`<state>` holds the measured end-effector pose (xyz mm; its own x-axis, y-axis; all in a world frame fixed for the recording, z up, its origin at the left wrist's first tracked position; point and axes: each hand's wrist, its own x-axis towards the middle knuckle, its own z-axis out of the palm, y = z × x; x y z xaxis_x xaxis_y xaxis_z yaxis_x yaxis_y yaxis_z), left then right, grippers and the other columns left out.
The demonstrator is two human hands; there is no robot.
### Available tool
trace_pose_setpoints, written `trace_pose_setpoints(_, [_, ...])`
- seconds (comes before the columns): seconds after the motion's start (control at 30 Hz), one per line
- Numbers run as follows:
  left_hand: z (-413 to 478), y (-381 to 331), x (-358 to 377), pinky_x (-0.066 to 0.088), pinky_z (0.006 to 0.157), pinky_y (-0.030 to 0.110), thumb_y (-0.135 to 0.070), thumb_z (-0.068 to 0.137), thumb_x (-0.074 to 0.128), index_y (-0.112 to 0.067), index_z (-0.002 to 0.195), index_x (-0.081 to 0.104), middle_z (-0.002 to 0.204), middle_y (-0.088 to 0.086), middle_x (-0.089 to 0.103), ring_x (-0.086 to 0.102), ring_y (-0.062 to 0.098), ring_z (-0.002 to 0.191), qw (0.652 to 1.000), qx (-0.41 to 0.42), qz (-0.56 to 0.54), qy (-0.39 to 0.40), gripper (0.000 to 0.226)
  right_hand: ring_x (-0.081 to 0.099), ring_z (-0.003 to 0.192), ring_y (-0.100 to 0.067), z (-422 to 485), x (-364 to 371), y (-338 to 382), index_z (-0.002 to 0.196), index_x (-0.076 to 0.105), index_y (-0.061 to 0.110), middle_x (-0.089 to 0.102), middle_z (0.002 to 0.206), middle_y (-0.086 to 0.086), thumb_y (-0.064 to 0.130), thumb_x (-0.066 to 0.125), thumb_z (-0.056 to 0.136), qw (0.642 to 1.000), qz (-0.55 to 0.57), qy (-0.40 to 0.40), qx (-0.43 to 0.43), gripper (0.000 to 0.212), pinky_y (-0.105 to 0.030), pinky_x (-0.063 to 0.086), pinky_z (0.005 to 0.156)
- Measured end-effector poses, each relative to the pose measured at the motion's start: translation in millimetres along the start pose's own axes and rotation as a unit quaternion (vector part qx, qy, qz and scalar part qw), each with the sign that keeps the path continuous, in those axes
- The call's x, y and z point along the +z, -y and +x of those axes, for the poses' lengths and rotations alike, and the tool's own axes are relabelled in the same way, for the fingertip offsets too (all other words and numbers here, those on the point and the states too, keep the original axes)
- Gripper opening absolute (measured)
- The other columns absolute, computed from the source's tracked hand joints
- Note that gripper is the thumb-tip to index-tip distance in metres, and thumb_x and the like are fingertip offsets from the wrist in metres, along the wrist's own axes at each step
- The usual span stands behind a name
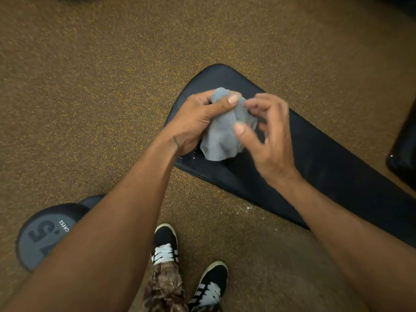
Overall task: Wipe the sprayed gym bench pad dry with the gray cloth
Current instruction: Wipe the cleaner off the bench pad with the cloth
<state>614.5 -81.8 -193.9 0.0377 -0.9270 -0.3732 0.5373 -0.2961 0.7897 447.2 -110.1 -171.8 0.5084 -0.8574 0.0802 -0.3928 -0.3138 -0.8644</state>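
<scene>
a dumbbell is lying on the floor. the left hand is gripping the gray cloth by its bunched top, fingers curled round it; the right hand is pinching its side with half-curled fingers, likely gathering a wad, just over the bench pad. no containers are showing.

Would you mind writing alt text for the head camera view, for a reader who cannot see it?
Seen from above, a person's left hand grips a bunched gray cloth over a black gym bench pad, while the right hand pinches its other side. A dumbbell lies on the speckled brown floor, near two black-and-white sneakers.
</scene>
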Motion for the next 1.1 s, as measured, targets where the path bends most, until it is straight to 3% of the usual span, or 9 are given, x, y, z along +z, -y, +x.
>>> trace_pose_setpoints(0.13, [-7,1,0,0.058,0.084,0.032,-0.014,0.101,0.058,-0.008,0.116,0.068,0.102,0.008,0.075,0.070,0.019,0.094,1.000,0.014,0.001,-0.005,0.020,0.064,0.112,-0.010,20,3,0,0.130,0.054,0.020,0.065,0.124,0.001,0.046,0.071,0.086,0.949,0.190,0.061,0.245,0.055,-0.035,0.054,0.096])
trace_pose_setpoints(0.23, [-9,1,-6,0.060,0.086,0.035,-0.011,0.096,0.064,-0.008,0.111,0.070,0.101,0.008,0.076,0.071,0.020,0.095,0.998,0.027,0.010,-0.048,0.017,0.070,0.096,-0.012,25,7,0,0.116,0.061,0.014,0.073,0.102,0.001,0.021,0.064,0.095,0.921,0.266,0.069,0.276,0.023,-0.032,0.057,0.086])
trace_pose_setpoints(0.5, [-17,-4,-35,0.057,0.076,0.041,-0.030,0.091,0.074,-0.014,0.087,0.073,0.087,0.006,0.076,0.068,0.017,0.079,0.970,0.035,0.174,-0.168,0.017,0.065,0.099,-0.021,27,23,5,0.100,0.051,0.016,0.065,0.104,-0.005,0.013,0.065,0.094,0.888,0.335,0.045,0.312,0.016,-0.042,0.053,0.091])
trace_pose_setpoints(0.57, [-16,-4,-43,0.060,0.082,0.044,-0.040,0.086,0.077,-0.022,0.090,0.072,0.092,-0.001,0.076,0.071,0.015,0.083,0.936,0.067,0.263,-0.225,0.019,0.067,0.099,-0.019,31,34,10,0.111,0.050,0.013,0.065,0.111,-0.007,0.011,0.067,0.093,0.885,0.340,0.030,0.318,0.024,-0.040,0.057,0.089])
trace_pose_setpoints(0.67, [-17,-10,-47,0.056,0.090,0.041,-0.047,0.083,0.074,-0.030,0.118,0.062,0.111,-0.015,0.069,0.067,0.014,0.102,0.836,0.123,0.415,-0.338,0.041,0.068,0.101,-0.018,44,45,14,0.123,0.046,0.015,0.067,0.118,-0.006,0.011,0.063,0.097,0.879,0.349,0.048,0.323,0.031,-0.037,0.060,0.083])
trace_pose_setpoints(0.73, [-19,-12,-48,0.050,0.097,0.039,-0.049,0.086,0.071,-0.031,0.134,0.050,0.131,-0.008,0.061,0.060,0.019,0.118,0.767,0.130,0.516,-0.358,0.055,0.069,0.101,-0.015,50,46,9,0.128,0.048,0.021,0.068,0.116,0.001,0.024,0.063,0.097,0.917,0.228,0.057,0.322,0.034,-0.037,0.059,0.085])
trace_pose_setpoints(0.83, [-19,-6,-46,0.049,0.095,0.046,-0.060,0.090,0.060,-0.032,0.135,0.051,0.138,0.005,0.052,0.053,0.030,0.122,0.705,0.100,0.631,-0.308,0.054,0.065,0.095,-0.009,44,29,-10,0.114,0.058,0.030,0.065,0.105,0.013,0.036,0.061,0.094,0.964,-0.023,-0.044,0.261,0.021,-0.036,0.055,0.087])
trace_pose_setpoints(0.97, [-17,15,-33,0.051,0.095,0.050,-0.074,0.090,0.048,-0.031,0.140,0.048,0.145,0.003,0.048,0.053,0.036,0.121,0.694,0.031,0.682,-0.228,0.067,0.047,0.124,-0.023,19,-14,-46,0.127,0.055,0.025,0.053,0.132,0.001,0.037,0.052,0.097,0.943,-0.308,-0.064,0.107,0.032,-0.037,0.042,0.096])
trace_pose_setpoints(1.1, [-5,15,-26,0.049,0.089,0.050,-0.061,0.091,0.058,-0.030,0.142,0.039,0.142,0.007,0.047,0.056,0.038,0.118,0.700,0.033,0.665,-0.259,0.063,0.018,0.149,-0.036,-7,-29,-91,0.155,0.027,0.022,0.022,0.163,-0.012,0.055,0.029,0.101,0.898,-0.419,0.048,0.123,0.064,-0.057,0.019,0.118])
